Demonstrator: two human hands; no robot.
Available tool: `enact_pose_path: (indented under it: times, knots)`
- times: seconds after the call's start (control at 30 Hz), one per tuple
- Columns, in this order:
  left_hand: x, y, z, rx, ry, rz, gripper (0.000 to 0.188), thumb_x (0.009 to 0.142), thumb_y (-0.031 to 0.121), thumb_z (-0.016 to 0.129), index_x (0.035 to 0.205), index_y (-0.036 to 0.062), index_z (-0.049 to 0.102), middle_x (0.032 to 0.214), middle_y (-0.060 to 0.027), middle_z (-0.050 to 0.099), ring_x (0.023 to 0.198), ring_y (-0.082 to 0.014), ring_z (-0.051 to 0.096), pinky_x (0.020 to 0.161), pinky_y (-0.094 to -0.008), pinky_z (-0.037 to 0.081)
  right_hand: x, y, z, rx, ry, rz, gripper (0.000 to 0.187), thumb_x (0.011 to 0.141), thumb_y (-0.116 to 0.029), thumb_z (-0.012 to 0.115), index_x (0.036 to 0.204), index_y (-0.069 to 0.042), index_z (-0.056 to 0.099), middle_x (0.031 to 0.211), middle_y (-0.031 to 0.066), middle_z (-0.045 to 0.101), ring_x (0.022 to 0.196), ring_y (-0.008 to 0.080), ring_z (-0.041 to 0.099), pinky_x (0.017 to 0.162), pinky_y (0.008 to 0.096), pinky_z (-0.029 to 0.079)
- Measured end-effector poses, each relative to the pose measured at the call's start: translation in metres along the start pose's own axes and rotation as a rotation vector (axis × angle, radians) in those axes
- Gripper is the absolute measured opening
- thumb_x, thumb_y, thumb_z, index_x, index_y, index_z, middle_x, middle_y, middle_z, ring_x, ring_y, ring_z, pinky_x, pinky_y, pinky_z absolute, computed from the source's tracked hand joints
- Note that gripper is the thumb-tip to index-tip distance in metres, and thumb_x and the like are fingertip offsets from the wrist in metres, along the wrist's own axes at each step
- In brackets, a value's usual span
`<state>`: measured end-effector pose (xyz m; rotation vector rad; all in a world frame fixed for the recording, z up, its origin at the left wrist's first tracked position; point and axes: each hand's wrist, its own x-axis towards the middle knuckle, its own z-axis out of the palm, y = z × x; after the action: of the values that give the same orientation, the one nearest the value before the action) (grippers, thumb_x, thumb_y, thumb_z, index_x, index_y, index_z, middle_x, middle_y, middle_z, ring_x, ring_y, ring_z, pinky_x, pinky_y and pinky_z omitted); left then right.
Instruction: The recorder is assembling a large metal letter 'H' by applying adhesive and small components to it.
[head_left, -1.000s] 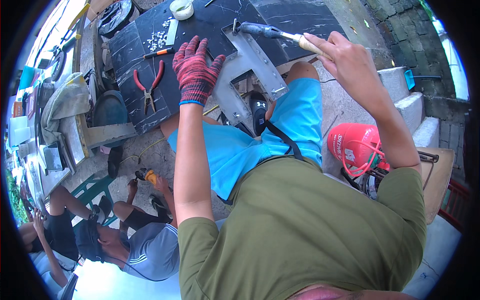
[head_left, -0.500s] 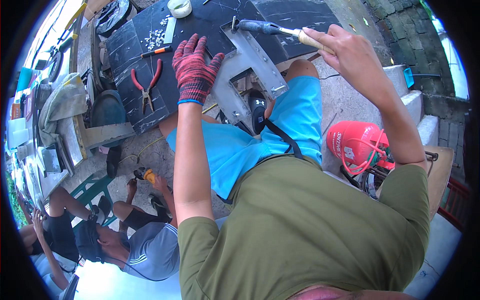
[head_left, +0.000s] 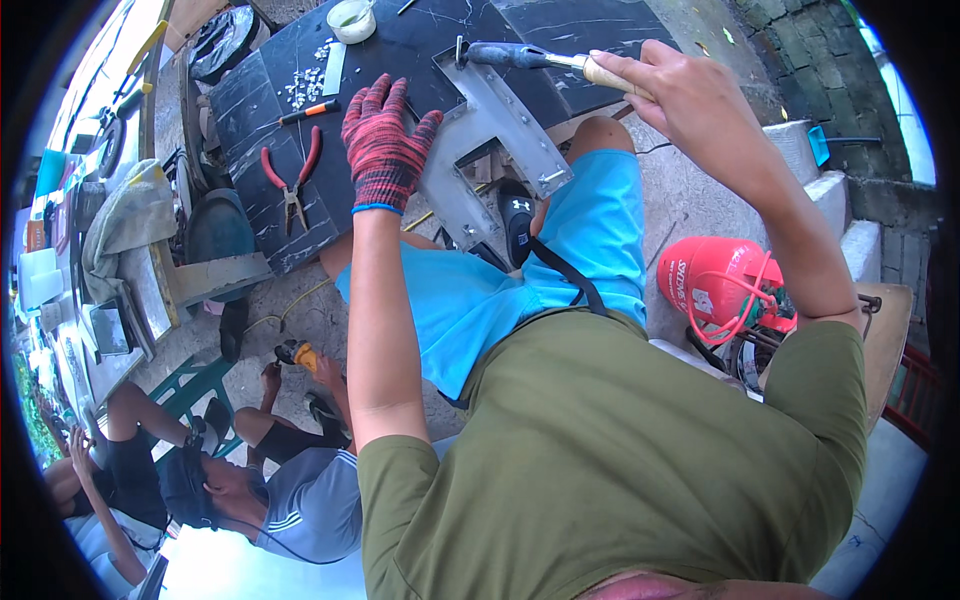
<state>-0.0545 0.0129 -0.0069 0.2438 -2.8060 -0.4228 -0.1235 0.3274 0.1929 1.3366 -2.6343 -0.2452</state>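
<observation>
My right hand [head_left: 690,95] is closed round the wooden handle of what looks like a soldering iron [head_left: 520,57] with a dark barrel. Its tip end is at the far corner of a grey sheet-metal piece [head_left: 480,125], angular like a block letter with small studs along it. In a red and black knitted glove, my left hand [head_left: 388,145] lies with fingers apart at the left edge of this piece; whether it presses on the metal I cannot tell. Red-handled pliers [head_left: 291,183] lie open on the black marbled table [head_left: 250,100], left of the glove.
An orange and black pen-like tool [head_left: 309,112], small pale bits [head_left: 303,90], a light strip [head_left: 335,68] and a white tub [head_left: 351,20] are on the table. A red tank [head_left: 705,280] with a hose stands at my right. Another person [head_left: 310,500] holds a yellow power tool [head_left: 300,355] at lower left.
My right hand and the soldering iron have shifted slightly left. The gloved left hand stays at the metal piece, and the whole view has tilted a little.
</observation>
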Motion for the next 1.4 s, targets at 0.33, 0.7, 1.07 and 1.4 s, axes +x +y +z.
enact_pose_path:
  times: [0.33, 0.7, 1.07, 1.4]
  knots:
    - [0.034, 0.029, -0.013, 0.12, -0.045, 0.085, 0.087, 0.085, 0.053, 0.077, 0.159, 0.03, 0.039, 0.158, -0.0157, 0.045, 0.145, -0.0342, 0.043, 0.122, -0.0477, 0.029, -0.001, 0.0, 0.001, -0.028, 0.001, 0.042, 0.046, 0.091, -0.016, 0.07, 0.136, -0.023, 0.067, 0.089, 0.0105, 0.062, 0.077, 0.0285, 0.069, 0.07, 0.042, 0.055]
    - [0.052, 0.035, 0.0, -0.088, -0.205, 0.15, 0.088, 0.085, 0.043, 0.08, 0.161, 0.0337, 0.035, 0.153, -0.0101, 0.052, 0.137, -0.0331, 0.053, 0.117, -0.0526, 0.034, -0.001, 0.003, 0.005, -0.022, 0.012, 0.044, 0.048, 0.088, -0.015, 0.072, 0.135, -0.023, 0.067, 0.088, 0.0096, 0.062, 0.078, 0.0277, 0.07, 0.069, 0.0406, 0.056]
    - [0.053, 0.031, 0.004, -0.118, -0.176, 0.145, 0.09, 0.085, 0.046, 0.08, 0.161, 0.0319, 0.034, 0.147, -0.0106, 0.058, 0.135, -0.0327, 0.055, 0.115, -0.0526, 0.035, -0.002, 0.002, -0.002, -0.035, 0.013, 0.028, 0.049, 0.091, -0.016, 0.069, 0.14, -0.022, 0.064, 0.09, 0.0107, 0.06, 0.078, 0.0281, 0.067, 0.07, 0.0418, 0.054]
    - [0.053, 0.032, 0.003, -0.103, -0.199, 0.155, 0.091, 0.085, 0.047, 0.08, 0.162, 0.0345, 0.032, 0.147, -0.0107, 0.058, 0.135, -0.0328, 0.055, 0.115, -0.053, 0.036, 0.002, -0.006, -0.006, -0.069, -0.04, 0.047, 0.05, 0.095, -0.02, 0.069, 0.144, -0.024, 0.061, 0.092, 0.0104, 0.059, 0.078, 0.0269, 0.066, 0.07, 0.0409, 0.054]
